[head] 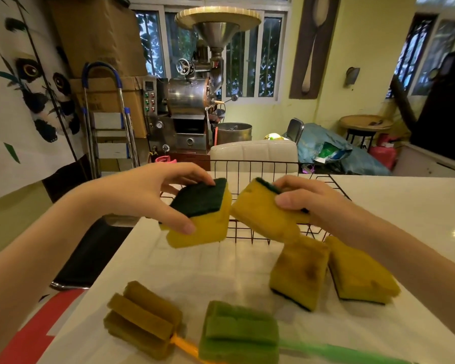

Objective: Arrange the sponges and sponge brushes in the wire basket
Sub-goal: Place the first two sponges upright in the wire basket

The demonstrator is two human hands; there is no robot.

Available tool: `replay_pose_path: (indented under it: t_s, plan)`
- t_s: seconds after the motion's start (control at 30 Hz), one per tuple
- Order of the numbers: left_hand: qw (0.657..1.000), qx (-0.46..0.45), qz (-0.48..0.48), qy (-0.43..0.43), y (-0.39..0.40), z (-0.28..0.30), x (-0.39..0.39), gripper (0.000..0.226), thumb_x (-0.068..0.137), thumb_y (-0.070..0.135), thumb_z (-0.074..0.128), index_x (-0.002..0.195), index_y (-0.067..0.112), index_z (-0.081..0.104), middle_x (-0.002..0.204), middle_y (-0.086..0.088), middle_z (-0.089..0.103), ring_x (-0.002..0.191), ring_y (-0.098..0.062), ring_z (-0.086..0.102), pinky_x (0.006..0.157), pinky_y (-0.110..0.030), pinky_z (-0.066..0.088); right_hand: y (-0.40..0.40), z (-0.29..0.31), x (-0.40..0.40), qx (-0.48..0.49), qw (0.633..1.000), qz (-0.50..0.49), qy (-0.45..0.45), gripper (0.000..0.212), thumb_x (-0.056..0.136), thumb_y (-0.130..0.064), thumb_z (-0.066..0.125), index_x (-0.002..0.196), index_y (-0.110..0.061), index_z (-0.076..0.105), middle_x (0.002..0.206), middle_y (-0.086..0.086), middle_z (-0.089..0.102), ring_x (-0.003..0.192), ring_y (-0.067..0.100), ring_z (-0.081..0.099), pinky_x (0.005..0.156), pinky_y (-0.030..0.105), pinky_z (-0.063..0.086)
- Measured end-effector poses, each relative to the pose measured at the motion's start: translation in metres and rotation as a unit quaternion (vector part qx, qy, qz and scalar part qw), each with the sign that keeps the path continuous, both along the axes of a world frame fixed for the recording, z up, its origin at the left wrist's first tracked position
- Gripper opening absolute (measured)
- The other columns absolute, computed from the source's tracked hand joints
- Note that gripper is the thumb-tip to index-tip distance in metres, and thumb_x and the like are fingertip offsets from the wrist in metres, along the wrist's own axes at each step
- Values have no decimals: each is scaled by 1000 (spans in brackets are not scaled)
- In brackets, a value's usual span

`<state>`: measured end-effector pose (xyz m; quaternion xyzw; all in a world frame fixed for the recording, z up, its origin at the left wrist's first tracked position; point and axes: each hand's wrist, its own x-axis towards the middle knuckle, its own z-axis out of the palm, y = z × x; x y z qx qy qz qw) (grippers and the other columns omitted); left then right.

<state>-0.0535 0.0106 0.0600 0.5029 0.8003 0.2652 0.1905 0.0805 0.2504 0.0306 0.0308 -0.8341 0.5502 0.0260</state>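
My left hand (153, 190) grips a yellow sponge with its dark green scouring side up (200, 214), held above the near left edge of the black wire basket (247, 166). A second yellow sponge (260, 208) is pinched in my right hand (310, 200) over the basket's near rim. Two more yellow sponges (300, 271) (360, 274) lie on the white table in front of the basket. Near the table's front edge rest an olive-brown sponge brush (142, 319) with an orange handle and a green sponge brush (239, 334) with a green handle.
The white tabletop (405, 206) runs to the right of the basket. A black chair seat (90, 253) sits off the table's left edge. A white padded chair back (255, 153) stands just behind the basket. Machinery, a stepladder and boxes fill the far room.
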Motion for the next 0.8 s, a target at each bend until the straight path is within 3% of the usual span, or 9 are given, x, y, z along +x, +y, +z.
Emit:
replay_pose_path:
  t_s: [0.13, 0.23, 0.33, 0.43, 0.63, 0.8]
  plan:
    - [998, 55, 15, 22, 14, 15, -18, 73, 38, 62, 75, 105, 56, 47, 111, 32, 51, 106, 12, 48, 80, -5, 46, 11, 23, -21, -36, 998, -12, 41, 22, 61, -31, 59, 83, -26, 59, 86, -6, 57, 67, 0, 63, 52, 9, 47]
    - [996, 59, 36, 48, 25, 21, -38, 69, 48, 48, 76, 110, 46, 47, 116, 21, 52, 108, 0, 52, 84, -17, 51, 20, 34, -45, -28, 998, -15, 59, 28, 61, -25, 68, 87, -25, 58, 89, -5, 57, 75, 4, 62, 56, 10, 47]
    - [992, 32, 64, 101, 37, 22, -62, 68, 57, 37, 79, 116, 38, 44, 121, 10, 49, 110, -10, 50, 89, -28, 49, 30, 37, -76, 33, 998, -37, 49, 39, 69, -16, 72, 103, -21, 54, 100, -2, 56, 91, 11, 56, 67, 18, 48]
    - [985, -11, 80, 151, 51, 15, -86, 65, 64, 24, 78, 117, 34, 41, 120, 3, 44, 106, -16, 49, 83, -30, 51, 40, 31, -106, 123, 992, -34, 21, 45, 74, -11, 70, 112, -21, 49, 109, 0, 51, 102, 17, 52, 77, 22, 47]
    - [981, -55, 62, 176, 85, -18, -115, 70, 61, 24, 78, 119, 28, 39, 118, 5, 40, 107, -14, 43, 78, -20, 45, 46, 16, -159, 298, 954, -13, 25, 64, 67, -17, 75, 121, -19, 41, 112, 1, 45, 103, 20, 49, 78, 27, 52]
    - [976, -98, 43, 188, 105, -49, -134, 71, 61, 26, 79, 119, 23, 38, 124, -1, 42, 102, -12, 39, 81, -24, 40, 44, -1, -186, 375, 927, 5, 18, 70, 62, -23, 77, 121, -18, 39, 109, 1, 38, 100, 18, 44, 66, 18, 45]
